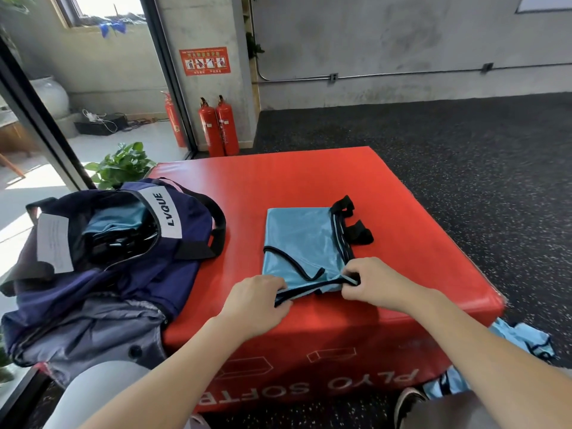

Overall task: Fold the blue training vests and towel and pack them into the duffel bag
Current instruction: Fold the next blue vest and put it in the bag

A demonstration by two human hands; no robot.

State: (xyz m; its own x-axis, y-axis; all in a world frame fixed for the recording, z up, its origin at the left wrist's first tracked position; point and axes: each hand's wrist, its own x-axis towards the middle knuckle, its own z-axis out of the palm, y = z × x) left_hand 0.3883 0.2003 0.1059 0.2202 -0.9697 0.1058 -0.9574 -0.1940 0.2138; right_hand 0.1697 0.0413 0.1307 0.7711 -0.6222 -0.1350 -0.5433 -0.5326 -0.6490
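Note:
A light blue training vest (301, 243) with black trim lies flat on the red plyo box (402, 187), its black straps sticking out at the far right. My left hand (258, 300) pinches the vest's near left corner. My right hand (370, 281) pinches the near right corner at the trim. The navy duffel bag (130, 255) sits open on the box's left side, with blue fabric (119, 216) visible inside. More blue vests (523, 335) lie on the floor at the lower right.
Two red fire extinguishers (218, 128) stand by the concrete pillar beyond the box. A potted plant (122, 164) is behind the bag. A glass door frame runs along the left. Dark speckled rubber floor (464, 144) surrounds the box. My knees show at the bottom.

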